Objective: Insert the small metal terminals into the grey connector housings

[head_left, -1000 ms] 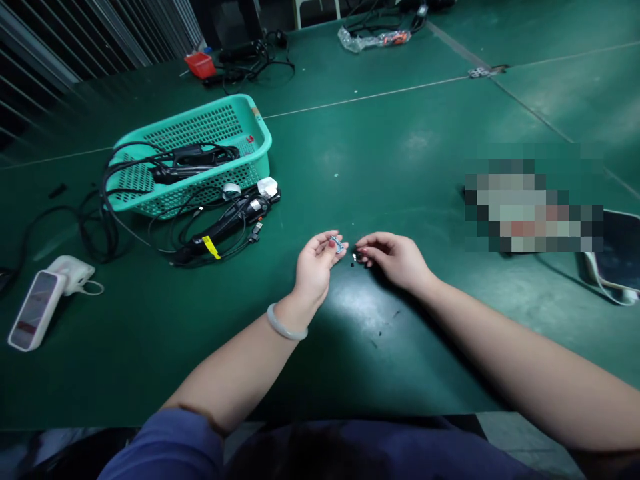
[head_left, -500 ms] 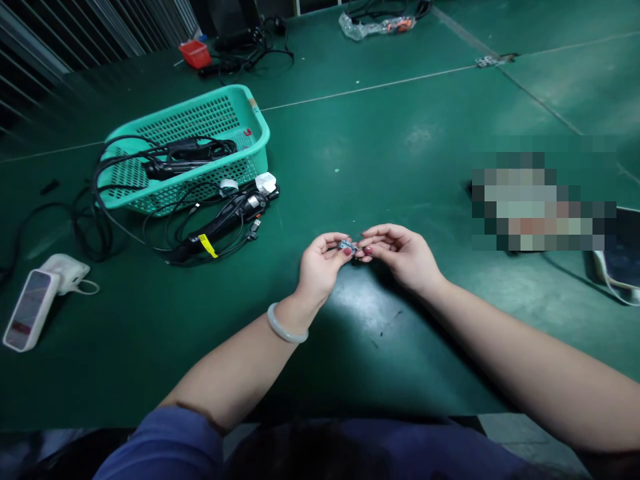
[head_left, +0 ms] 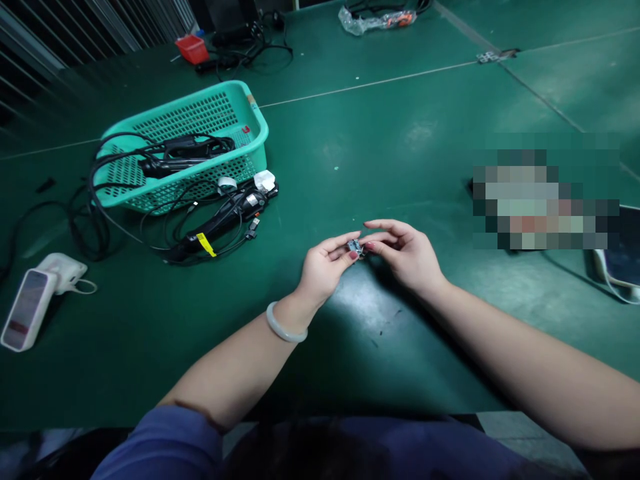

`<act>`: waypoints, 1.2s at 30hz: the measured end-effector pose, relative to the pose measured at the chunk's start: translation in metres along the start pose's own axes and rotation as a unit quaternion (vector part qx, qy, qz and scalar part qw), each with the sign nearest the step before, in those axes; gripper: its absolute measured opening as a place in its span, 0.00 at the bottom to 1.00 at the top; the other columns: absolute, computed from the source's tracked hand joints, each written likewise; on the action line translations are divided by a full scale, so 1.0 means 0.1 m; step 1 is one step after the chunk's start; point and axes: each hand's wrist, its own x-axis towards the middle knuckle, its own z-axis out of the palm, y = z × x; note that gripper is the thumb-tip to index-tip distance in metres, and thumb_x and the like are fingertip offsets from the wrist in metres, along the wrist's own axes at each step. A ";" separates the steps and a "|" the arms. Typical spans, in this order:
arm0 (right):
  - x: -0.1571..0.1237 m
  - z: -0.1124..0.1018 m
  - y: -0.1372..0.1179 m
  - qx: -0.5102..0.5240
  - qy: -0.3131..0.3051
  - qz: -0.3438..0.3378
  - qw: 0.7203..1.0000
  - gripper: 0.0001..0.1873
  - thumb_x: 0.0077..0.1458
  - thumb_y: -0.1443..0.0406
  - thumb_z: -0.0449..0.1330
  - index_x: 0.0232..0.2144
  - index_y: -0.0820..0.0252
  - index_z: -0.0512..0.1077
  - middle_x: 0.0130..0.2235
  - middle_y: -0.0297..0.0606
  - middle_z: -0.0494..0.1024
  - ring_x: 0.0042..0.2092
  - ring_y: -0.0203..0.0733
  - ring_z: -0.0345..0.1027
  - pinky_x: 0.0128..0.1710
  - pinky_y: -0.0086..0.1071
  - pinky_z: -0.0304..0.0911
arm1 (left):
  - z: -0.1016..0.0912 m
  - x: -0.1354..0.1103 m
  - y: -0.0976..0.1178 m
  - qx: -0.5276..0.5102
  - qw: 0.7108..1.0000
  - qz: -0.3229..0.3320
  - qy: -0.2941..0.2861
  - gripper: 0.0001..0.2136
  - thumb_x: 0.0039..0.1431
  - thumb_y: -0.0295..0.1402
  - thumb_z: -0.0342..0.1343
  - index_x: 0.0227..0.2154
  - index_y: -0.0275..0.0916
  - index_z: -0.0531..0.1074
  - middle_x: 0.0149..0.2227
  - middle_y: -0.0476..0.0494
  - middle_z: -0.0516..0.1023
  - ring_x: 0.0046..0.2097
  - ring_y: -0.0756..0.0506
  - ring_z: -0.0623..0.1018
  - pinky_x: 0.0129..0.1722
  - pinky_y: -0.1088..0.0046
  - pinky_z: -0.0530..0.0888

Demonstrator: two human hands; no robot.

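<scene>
Sleeve: a blue sleeve (head_left: 165,443) fills the bottom edge, closest to the viewer; both bare forearms reach forward from it.
Wrist: a pale bangle (head_left: 284,325) circles the left wrist.
Left hand: the left hand (head_left: 323,267) is curled nearly closed, thumb and forefinger pinching one side of a small part (head_left: 355,248).
Right hand: the right hand (head_left: 407,257) meets it from the other side, thumb and forefinger closed on the same part, the other fingers held straight and loose.
Small part: a tiny grey-blue piece, held between the two sets of fingertips just above the green counter (head_left: 350,153), near its middle.
Step in hand: it looks like fine fingertip work on the part, pressing or fitting something to it.
What the next move calls for: probably a steady pinch from both sides and light, exact pressure, as the piece is small enough to slip.
Mid counter, left: a white handheld device (head_left: 30,307) lies flat; a tangle of black cables (head_left: 210,227) spills from a teal basket (head_left: 260,127).
Far counter: a red bin (head_left: 193,48) and a clear plastic bag (head_left: 375,19) sit well apart from the hands.
Hard to make out: the part's shape and any second piece are hidden by fingertips; a patch at right is blurred out; a device (head_left: 620,260) is cut off by the right edge.
</scene>
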 end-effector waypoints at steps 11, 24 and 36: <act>-0.02 0.03 0.01 -0.051 0.033 -0.025 0.998 0.15 0.45 0.63 0.66 0.39 0.58 0.72 0.28 0.32 0.78 0.30 0.37 0.72 0.35 0.34 0.67 | 0.02 -0.02 0.01 0.041 0.999 -0.008 -0.005 0.19 0.44 0.27 0.65 0.43 0.35 0.76 0.47 0.37 0.78 0.46 0.43 0.79 0.54 0.61 0.71; -0.02 0.11 0.01 -0.018 0.073 -0.012 0.997 0.17 0.42 0.64 0.67 0.38 0.58 0.70 0.27 0.30 0.76 0.29 0.35 0.70 0.34 0.33 0.67 | 0.03 -0.06 -0.03 0.095 0.995 0.005 -0.021 0.24 0.48 0.30 0.62 0.51 0.35 0.71 0.51 0.37 0.76 0.51 0.41 0.77 0.57 0.62 0.69; -0.05 0.13 0.04 -0.109 0.092 -0.069 0.987 0.14 0.47 0.64 0.64 0.38 0.56 0.72 0.29 0.32 0.76 0.31 0.38 0.70 0.37 0.37 0.66 | 0.04 -0.05 -0.03 0.093 0.996 0.003 0.003 0.21 0.46 0.27 0.63 0.47 0.36 0.74 0.49 0.39 0.78 0.48 0.42 0.78 0.56 0.62 0.70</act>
